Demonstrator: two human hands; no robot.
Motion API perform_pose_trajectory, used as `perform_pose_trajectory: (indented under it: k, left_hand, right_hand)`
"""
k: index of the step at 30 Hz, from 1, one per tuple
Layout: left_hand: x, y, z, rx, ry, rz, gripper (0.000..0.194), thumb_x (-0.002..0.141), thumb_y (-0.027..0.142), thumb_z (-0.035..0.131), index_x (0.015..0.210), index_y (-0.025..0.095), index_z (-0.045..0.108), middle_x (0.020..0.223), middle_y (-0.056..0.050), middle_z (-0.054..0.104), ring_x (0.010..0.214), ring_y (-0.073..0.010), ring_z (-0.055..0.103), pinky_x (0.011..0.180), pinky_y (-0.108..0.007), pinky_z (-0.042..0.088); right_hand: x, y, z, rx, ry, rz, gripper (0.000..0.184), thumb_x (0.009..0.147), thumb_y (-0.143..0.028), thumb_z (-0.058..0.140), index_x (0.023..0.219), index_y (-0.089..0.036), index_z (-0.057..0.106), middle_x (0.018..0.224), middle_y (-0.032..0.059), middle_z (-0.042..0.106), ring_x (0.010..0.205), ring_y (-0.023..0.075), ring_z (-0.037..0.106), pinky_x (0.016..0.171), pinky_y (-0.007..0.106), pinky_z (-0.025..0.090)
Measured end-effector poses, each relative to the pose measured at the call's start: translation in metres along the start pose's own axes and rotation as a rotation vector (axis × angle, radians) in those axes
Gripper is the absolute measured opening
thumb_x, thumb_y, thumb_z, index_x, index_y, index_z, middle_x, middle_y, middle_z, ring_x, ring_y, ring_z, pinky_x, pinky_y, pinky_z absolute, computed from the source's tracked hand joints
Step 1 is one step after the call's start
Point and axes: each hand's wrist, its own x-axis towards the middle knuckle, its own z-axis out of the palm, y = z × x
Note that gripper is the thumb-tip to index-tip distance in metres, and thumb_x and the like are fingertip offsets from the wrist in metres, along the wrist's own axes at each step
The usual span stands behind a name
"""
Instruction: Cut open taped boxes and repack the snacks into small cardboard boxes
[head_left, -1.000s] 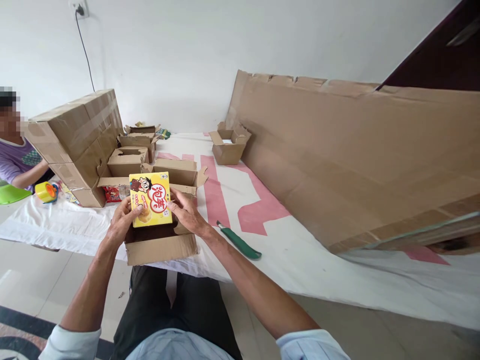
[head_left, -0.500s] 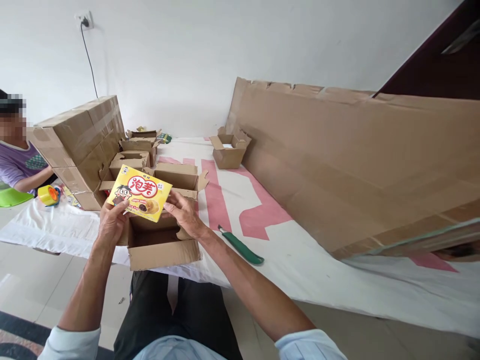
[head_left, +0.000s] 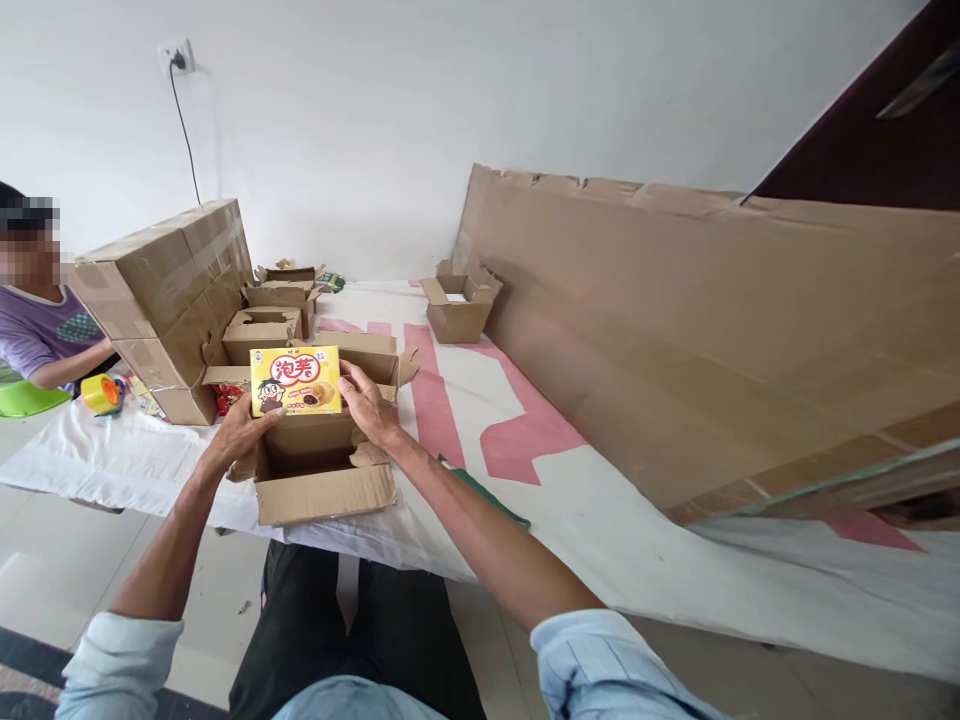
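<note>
- Gripped a yellow box [head_left: 295, 381] at its lower left with the left hand [head_left: 244, 430], laying the thumb against the printed front.
- Held its right edge with the right hand [head_left: 367, 402].
- Held the box in both hands above the back part of an open carton [head_left: 328, 497] on the cloth-covered bench [head_left: 622, 565].
- Saw a second open carton [head_left: 354, 342] just behind the box.
- Spotted a green tool [head_left: 484, 488] partly hidden by the right forearm [head_left: 480, 535].
- Noticed stacked cartons [head_left: 169, 290] to the left, near a tape roll [head_left: 97, 394].
</note>
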Motion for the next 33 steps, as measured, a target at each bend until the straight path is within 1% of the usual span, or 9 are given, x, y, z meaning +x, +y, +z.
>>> perform_pose_trajectory:
  k: [2, 4, 6, 9, 13, 17, 25, 29, 33]
  left_hand:
    - [0.005, -0.004, 0.004, 0.032, -0.007, 0.011, 0.078, 0.072, 0.075, 0.091, 0.123, 0.017, 0.08, 0.133, -0.016, 0.084, 0.128, -0.0443, 0.075, 0.113, -0.054, 0.058]
    - [0.006, -0.007, 0.009, 0.039, -0.026, 0.018, 0.074, 0.074, 0.071, 0.091, 0.124, 0.017, 0.081, 0.134, -0.016, 0.084, 0.128, -0.0441, 0.075, 0.112, -0.053, 0.059]
    - [0.006, -0.012, 0.014, 0.026, -0.039, 0.011, 0.074, 0.073, 0.07, 0.092, 0.122, 0.016, 0.081, 0.134, -0.017, 0.084, 0.127, -0.0452, 0.075, 0.111, -0.053, 0.06]
    - [0.005, -0.02, 0.021, -0.019, -0.063, -0.013, 0.079, 0.068, 0.074, 0.093, 0.117, 0.014, 0.081, 0.134, -0.019, 0.083, 0.13, -0.0472, 0.073, 0.115, -0.054, 0.058]
    - [0.006, -0.027, 0.024, -0.068, -0.093, -0.035, 0.082, 0.065, 0.075, 0.095, 0.119, 0.014, 0.081, 0.131, -0.019, 0.084, 0.133, -0.0475, 0.072, 0.119, -0.055, 0.055]
    - [0.007, -0.026, 0.023, -0.105, -0.117, -0.029, 0.08, 0.063, 0.075, 0.097, 0.114, 0.015, 0.082, 0.123, -0.018, 0.086, 0.13, -0.0464, 0.074, 0.121, -0.057, 0.053]
    - [0.006, -0.026, 0.026, -0.144, -0.059, -0.037, 0.075, 0.059, 0.072, 0.101, 0.106, 0.016, 0.083, 0.109, -0.015, 0.088, 0.124, -0.0459, 0.076, 0.113, -0.054, 0.059]
    - [0.006, -0.027, 0.026, -0.141, -0.044, -0.052, 0.073, 0.057, 0.072, 0.101, 0.102, 0.016, 0.084, 0.11, -0.015, 0.088, 0.118, -0.0441, 0.077, 0.108, -0.052, 0.06]
    - [0.006, -0.025, 0.024, -0.123, -0.029, -0.046, 0.07, 0.058, 0.069, 0.101, 0.102, 0.017, 0.083, 0.111, -0.013, 0.088, 0.113, -0.0425, 0.078, 0.103, -0.051, 0.062]
  right_hand:
    - [0.004, 0.006, -0.001, -0.003, 0.012, 0.028, 0.06, 0.098, -0.059, 0.065, 0.153, -0.034, 0.067, 0.142, 0.0071, 0.079, 0.123, 0.0326, 0.078, 0.08, 0.043, 0.073]
    - [0.007, 0.011, -0.002, -0.007, 0.034, 0.008, 0.058, 0.098, -0.057, 0.066, 0.15, -0.031, 0.069, 0.141, 0.0074, 0.08, 0.127, 0.0322, 0.076, 0.089, 0.044, 0.072]
    - [0.01, 0.016, -0.002, -0.024, 0.048, -0.029, 0.055, 0.099, -0.055, 0.066, 0.147, -0.028, 0.072, 0.136, 0.0087, 0.082, 0.129, 0.0316, 0.075, 0.101, 0.045, 0.069]
    - [0.012, 0.022, -0.002, -0.062, 0.043, -0.039, 0.054, 0.1, -0.054, 0.066, 0.146, -0.026, 0.072, 0.132, 0.0098, 0.083, 0.124, 0.0303, 0.076, 0.108, 0.047, 0.066]
    - [0.011, 0.026, -0.002, -0.104, 0.039, -0.045, 0.055, 0.101, -0.054, 0.065, 0.147, -0.024, 0.072, 0.133, 0.0115, 0.083, 0.126, 0.0302, 0.075, 0.112, 0.047, 0.063]
    - [0.011, 0.025, -0.003, -0.115, 0.03, -0.029, 0.056, 0.103, -0.054, 0.064, 0.15, -0.025, 0.071, 0.135, 0.0107, 0.083, 0.125, 0.0294, 0.076, 0.113, 0.048, 0.062]
    - [0.013, 0.023, -0.002, -0.124, 0.049, 0.006, 0.054, 0.1, -0.055, 0.066, 0.144, -0.025, 0.074, 0.13, 0.0091, 0.085, 0.123, 0.0293, 0.077, 0.113, 0.049, 0.062]
    - [0.011, 0.021, -0.003, -0.125, 0.053, -0.014, 0.056, 0.096, -0.061, 0.068, 0.14, -0.025, 0.075, 0.13, 0.01, 0.084, 0.128, 0.0307, 0.075, 0.116, 0.049, 0.06]
    - [0.008, 0.017, -0.002, -0.125, 0.046, -0.036, 0.062, 0.095, -0.063, 0.066, 0.142, -0.024, 0.073, 0.138, 0.0116, 0.082, 0.13, 0.0313, 0.074, 0.118, 0.05, 0.059]
